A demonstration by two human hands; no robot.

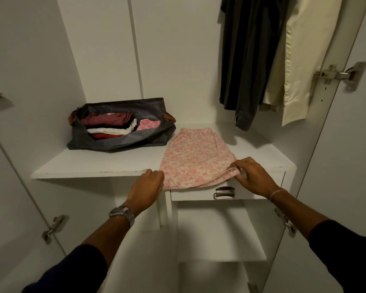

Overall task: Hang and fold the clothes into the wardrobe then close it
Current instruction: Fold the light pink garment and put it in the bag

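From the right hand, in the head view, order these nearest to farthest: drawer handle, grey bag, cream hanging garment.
1. Drawer handle, just below-left of the right hand.
2. Grey bag, on the shelf, far left.
3. Cream hanging garment, high up, right.

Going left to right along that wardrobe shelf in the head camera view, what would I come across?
Grey bag stuffed with folded clothes → pink floral garment lying flat, its near edge held by the left hand and right hand → dark hanging garment → cream hanging garment.
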